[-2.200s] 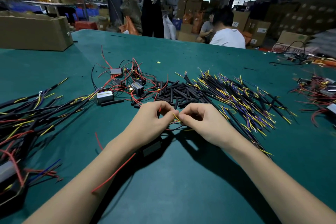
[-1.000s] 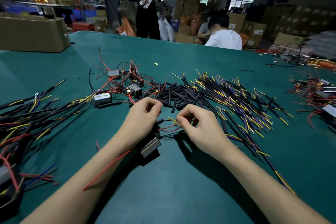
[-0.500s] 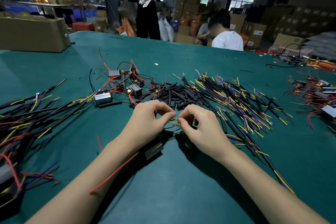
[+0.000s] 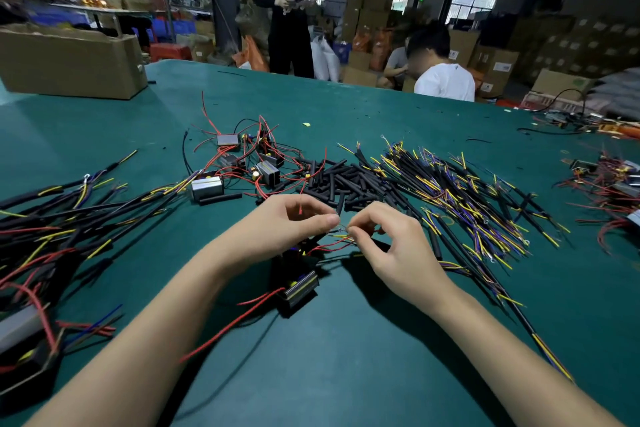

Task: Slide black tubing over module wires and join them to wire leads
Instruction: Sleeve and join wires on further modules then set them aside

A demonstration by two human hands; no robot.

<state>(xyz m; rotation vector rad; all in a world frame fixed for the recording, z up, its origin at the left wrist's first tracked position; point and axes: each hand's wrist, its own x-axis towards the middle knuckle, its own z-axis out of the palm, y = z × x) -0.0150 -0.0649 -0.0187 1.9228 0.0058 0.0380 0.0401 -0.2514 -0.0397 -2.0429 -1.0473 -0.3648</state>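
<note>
In the head view, we see the left hand (image 4: 287,229) and the right hand (image 4: 391,239) close together above the green table (image 4: 346,357). The fingers of the left hand pinch a thin wire end, and a red wire (image 4: 300,208) passes through its curled fingers. The fingers of the right hand pinch the other thin end, near a yellow lead (image 4: 341,236). Between the two hands the bare ends seem to meet; they are too small for us to tell if they are already twisted.

The module (image 4: 300,288) lies on the table just under the left wrist, with red wires going up to the hands. The tubing pile (image 4: 343,184) is just beyond the hands, and the leads pile (image 4: 460,198) spreads to the right of it.

We judge that the step is the joining. To do it well, we should hold both ends short, keep them parallel and twist firmly, so that no strand sticks out and catches the tubing.

The table also carries finished bundles (image 4: 52,218) on the left, more modules (image 4: 207,187) and a carton (image 4: 69,62) at the far left. Behind it, the room holds stacked boxes (image 4: 485,45) and two other persons.
</note>
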